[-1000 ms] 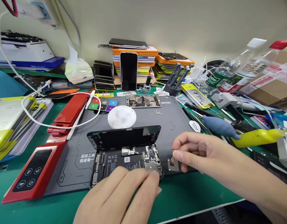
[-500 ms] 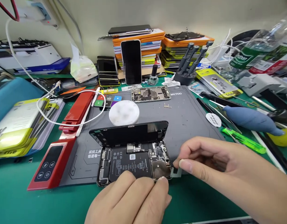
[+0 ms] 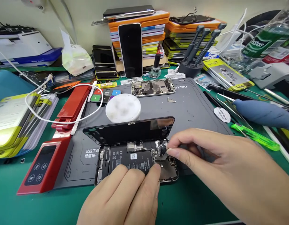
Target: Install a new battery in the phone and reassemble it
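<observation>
Grey mat point(image 3: 193, 109) on the bench, opened phone point(image 3: 135, 159) at its near edge; my left hand point(image 3: 125, 197) steadies it while my right hand point(image 3: 219, 165) pinches a small metal bracket point(image 3: 161, 156) over the board.

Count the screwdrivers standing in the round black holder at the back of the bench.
3. All stand side by side in the holder, leaning right: left screwdriver, middle screwdriver, right screwdriver. More could be hidden behind them.
</observation>
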Available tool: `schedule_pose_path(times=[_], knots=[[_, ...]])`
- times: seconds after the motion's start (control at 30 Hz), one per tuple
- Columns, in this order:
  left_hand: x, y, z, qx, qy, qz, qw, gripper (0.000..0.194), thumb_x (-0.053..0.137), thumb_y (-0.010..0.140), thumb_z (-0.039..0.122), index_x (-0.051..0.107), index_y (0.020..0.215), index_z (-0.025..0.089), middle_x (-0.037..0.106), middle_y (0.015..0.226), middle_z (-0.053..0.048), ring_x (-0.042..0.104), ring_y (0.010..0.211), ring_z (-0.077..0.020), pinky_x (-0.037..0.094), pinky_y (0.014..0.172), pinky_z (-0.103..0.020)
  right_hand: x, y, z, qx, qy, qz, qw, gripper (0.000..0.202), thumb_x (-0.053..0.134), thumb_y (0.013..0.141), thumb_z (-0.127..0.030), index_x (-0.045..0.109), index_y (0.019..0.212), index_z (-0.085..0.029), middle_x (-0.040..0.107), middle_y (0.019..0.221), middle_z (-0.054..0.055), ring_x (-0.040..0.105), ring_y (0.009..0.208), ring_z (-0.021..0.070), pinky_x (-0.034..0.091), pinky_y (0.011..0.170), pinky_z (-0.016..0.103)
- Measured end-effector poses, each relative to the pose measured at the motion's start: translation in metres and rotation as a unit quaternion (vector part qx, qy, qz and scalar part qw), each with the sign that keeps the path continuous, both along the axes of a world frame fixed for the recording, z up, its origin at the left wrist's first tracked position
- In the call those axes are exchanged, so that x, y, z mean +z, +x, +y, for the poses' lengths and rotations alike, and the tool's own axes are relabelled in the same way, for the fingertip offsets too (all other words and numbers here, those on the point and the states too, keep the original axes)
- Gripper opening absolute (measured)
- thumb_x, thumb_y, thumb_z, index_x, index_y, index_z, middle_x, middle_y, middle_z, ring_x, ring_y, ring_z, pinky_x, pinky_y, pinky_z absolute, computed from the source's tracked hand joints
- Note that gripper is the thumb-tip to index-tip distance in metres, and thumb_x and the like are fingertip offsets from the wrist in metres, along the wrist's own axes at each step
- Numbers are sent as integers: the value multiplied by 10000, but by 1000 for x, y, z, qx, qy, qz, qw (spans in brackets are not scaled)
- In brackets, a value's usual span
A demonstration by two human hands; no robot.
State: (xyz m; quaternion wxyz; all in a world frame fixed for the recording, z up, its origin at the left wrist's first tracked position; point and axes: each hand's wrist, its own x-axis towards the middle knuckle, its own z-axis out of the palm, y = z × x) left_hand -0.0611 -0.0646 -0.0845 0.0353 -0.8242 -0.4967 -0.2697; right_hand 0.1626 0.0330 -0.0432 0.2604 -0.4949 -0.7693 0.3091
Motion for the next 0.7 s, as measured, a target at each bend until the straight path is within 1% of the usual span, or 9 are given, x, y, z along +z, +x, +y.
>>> schedule_pose_path(times=[0.1,0.13,0.23,0.3,0.37,0.43,0.5,0.63,0.7], knots=[[-1,1,0,9,-2,3,1000,361,670,1096,128,684,1457,145,759,934,4,641,729,-182,550,781,-370,-1,-3,-2,12,83,-57,995,197,672,1015,-246,805,923,-361,820,850,-78,746,700,176,481,571,318],[-2,2,1,14,-1,6,1000,352,666,1100,131,688,1451,150,749,928,7,630,727,-184,542,770,-372,-1,-4,-2,17,105,-76,991,218,644,1029,-222,797,934,-347,825,869,-78,755,726,173,494,602,325],[-3,4,2,27,-6,19,999,337,644,1108,127,688,1441,151,726,902,6,607,725,-198,485,663,-379,-3,-5,-2,31,146,-106,983,230,610,1075,-228,779,948,-319,840,927,-71,767,774,174,516,646,343],[-4,5,2,34,-10,28,999,335,626,1115,129,681,1444,153,718,891,3,603,728,-206,448,613,-382,-4,-5,-2,34,155,-109,981,230,606,1084,-226,779,968,-323,842,943,-77,763,772,169,514,642,343],[-4,4,3,38,-14,38,998,337,602,1124,138,671,1454,155,711,886,6,606,726,-206,446,606,-381,-6,-5,-2,37,155,-114,981,230,607,1082,-216,777,976,-328,838,932,-82,756,753,166,505,623,341],[-3,2,3,23,-12,54,998,351,588,1128,143,661,1472,143,709,885,11,610,716,-195,454,606,-377,-6,-5,-3,41,159,-122,979,231,602,1085,-216,772,973,-325,840,933,-76,759,748,168,498,608,344],[-2,0,3,14,-12,66,998,365,595,1124,145,657,1484,135,706,882,17,610,708,-188,468,617,-375,-6,-5,-3,43,165,-129,977,230,597,1091,-222,773,982,-322,848,956,-67,774,766,173,500,603,346],[-1,-2,4,34,-18,63,997,405,634,1098,143,652,1503,154,683,875,24,613,722,-194,473,614,-379,-5,-4,-2,42,174,-136,974,233,587,1105,-243,774,988,-319,846,960,-57,767,753,180,496,587,351],[-1,-3,7,17,-16,76,997,448,646,1091,147,638,1538,140,671,882,22,617,719,-184,468,584,-368,-4,-4,-1,46,171,-140,974,237,583,1105,-238,773,987,-315,842,953,-53,757,742,181,489,579,353]])
